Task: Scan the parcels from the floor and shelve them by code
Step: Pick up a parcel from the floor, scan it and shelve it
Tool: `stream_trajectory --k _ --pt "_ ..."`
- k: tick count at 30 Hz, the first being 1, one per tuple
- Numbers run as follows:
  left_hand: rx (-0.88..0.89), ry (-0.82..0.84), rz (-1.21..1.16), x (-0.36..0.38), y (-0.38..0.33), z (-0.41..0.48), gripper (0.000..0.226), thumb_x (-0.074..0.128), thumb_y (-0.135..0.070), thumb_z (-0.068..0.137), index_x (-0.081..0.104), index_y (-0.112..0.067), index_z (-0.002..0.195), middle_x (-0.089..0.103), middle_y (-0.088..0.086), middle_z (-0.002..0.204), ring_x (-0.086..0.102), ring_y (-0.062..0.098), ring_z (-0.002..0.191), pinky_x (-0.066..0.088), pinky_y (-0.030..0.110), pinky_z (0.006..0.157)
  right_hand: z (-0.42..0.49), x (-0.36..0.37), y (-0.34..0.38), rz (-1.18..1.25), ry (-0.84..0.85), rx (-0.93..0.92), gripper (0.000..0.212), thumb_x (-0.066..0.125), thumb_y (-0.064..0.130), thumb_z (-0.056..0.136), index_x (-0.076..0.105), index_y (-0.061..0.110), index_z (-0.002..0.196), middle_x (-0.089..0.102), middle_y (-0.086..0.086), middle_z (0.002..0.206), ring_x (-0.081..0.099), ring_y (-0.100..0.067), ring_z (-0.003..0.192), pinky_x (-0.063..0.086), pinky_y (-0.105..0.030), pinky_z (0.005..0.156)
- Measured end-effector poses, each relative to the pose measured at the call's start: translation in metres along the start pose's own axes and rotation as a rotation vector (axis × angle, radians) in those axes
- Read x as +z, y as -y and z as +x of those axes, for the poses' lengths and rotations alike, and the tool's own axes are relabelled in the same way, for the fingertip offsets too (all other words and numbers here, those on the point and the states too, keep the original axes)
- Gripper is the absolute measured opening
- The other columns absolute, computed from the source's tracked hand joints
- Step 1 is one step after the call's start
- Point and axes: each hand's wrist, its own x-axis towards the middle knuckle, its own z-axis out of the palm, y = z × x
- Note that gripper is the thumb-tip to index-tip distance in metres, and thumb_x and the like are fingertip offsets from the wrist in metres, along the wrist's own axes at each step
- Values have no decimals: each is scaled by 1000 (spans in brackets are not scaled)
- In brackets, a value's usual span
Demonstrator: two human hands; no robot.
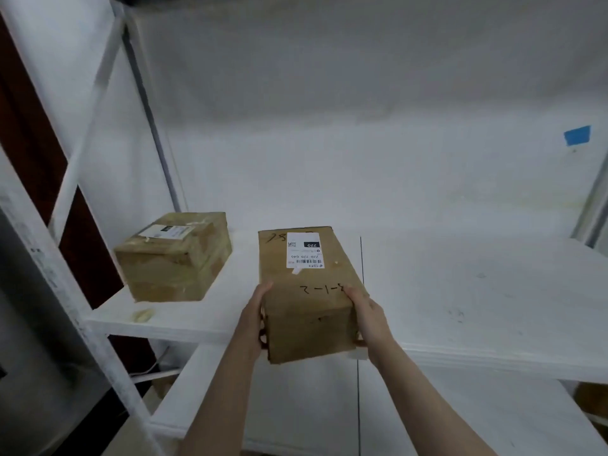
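So the left hand [255, 320] and right hand [368, 317] grip the near end of the box [306, 291], one per side, fingers curled on it. It lies on the shelf [460, 307], near end past the front edge, second box [174, 258] to its left.

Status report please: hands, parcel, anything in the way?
Left hand and right hand grip parcel at near end. Parcel partly over shelf. Other box apart, left, not blocking.

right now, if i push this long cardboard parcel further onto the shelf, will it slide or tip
Probably slides without tipping: the cardboard parcel is long and low, lengthwise on the shelf board. Its straight edges suggest stiff walls. Likely not heavy: the left hand and right hand hold it by its sides.
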Motion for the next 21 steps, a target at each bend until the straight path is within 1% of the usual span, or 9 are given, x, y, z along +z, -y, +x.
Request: stream_trajectory --k 2,3,4,6,10,13,15,18,21 --pt "-50 10 -17 -8 5 9 117 65 -82 37 58 -16 134 63 17 124 60 33 103 47 35 72 5 5 3 -75 5 -13 50 60 65 82 56 27 115 61 -3 119 57 -25 104 48 -54 100" --pt "-68 31 -21 -10 4 9 125 65 -83 36 54 -14 139 57 23 134 58 42 116 47 34 70 7 6 4 -99 2 -16 52 61 67 80 55 27 113 61 -3 118 57 -25 105 47 -54 100" --pt "-80 50 -24 -12 4 12 128 67 -83 40 50 -11 144 48 28 145 50 48 129 45 32 67 7 7 6 -108 -3 -13 53 61 68 78 55 28 112 61 -2 118 57 -25 105 47 -54 100" --pt "-84 59 -36 -14 1 17 112 67 -80 60 48 -11 146 40 26 152 40 47 138 45 32 65 10 7 7 -106 -21 -2 58 63 70 72 56 29 112 61 -1 118 57 -25 106 48 -53 100" --pt "-118 76 -6 -18 -1 25 91 63 -76 73 52 -16 142 47 23 148 48 41 132 49 38 68 13 8 9 -76 -43 53 55 65 64 81 55 24 119 59 -2 120 56 -28 107 50 -50 91" --pt "-115 94 40 -19 0 26 83 61 -75 75 53 -19 136 53 20 142 54 39 124 48 41 75 14 8 8 -47 -59 66 57 67 61 82 55 20 119 59 -1 115 56 -29 108 49 -55 96" --pt "-101 92 40 -17 0 24 76 60 -74 77 55 -22 133 60 17 131 59 35 111 48 41 78 16 8 7 -32 -88 62 59 71 61 78 57 18 116 60 0 114 57 -29 109 48 -56 97" --pt "-77 80 -7 -14 2 18 72 62 -69 80 56 -20 133 63 7 106 60 26 92 47 36 68 15 9 8 -4 -145 71 59 76 63 72 60 16 104 58 -1 113 56 -31 109 50 -57 95" --pt "-76 73 -16 -14 4 12 76 65 -69 78 56 -18 134 62 3 101 60 25 87 45 34 62 11 11 9 58 -180 79 51 78 60 71 58 17 89 57 -3 109 55 -32 110 51 -59 93"
